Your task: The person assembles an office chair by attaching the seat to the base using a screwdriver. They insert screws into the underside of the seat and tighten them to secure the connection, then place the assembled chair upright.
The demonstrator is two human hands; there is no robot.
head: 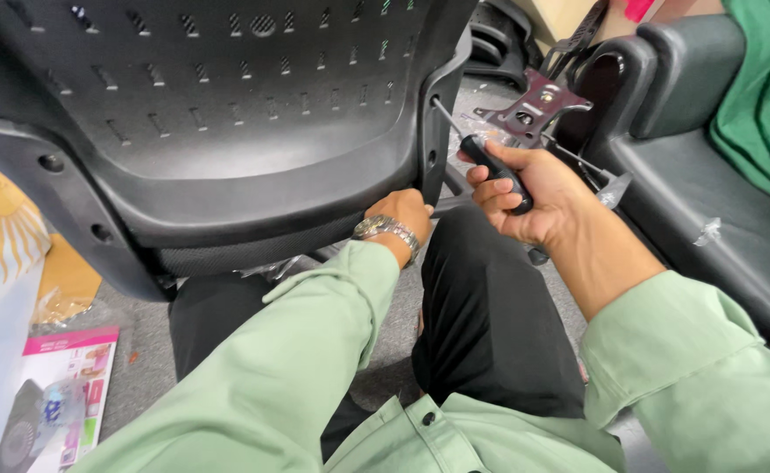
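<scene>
A: Grey carpeted floor, chair parts all around. What's happening here?

B: Looks like fastening the black chair back. The right hand is wrapped tight round a black-handled screwdriver, its shaft reaching the frame's right edge.

A: And the other one?

B: The left hand, wearing a wristwatch, curls under the shell's lower edge, steadying it.

A: What does the next move call for?

B: I'd say keeping the tip seated while turning. A metal bracket plate lies beyond.

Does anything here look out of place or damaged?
Nothing looks damaged. A loose metal bracket lies apart on the floor by a chair seat, and a pink leaflet lies on the floor at lower left.
</scene>
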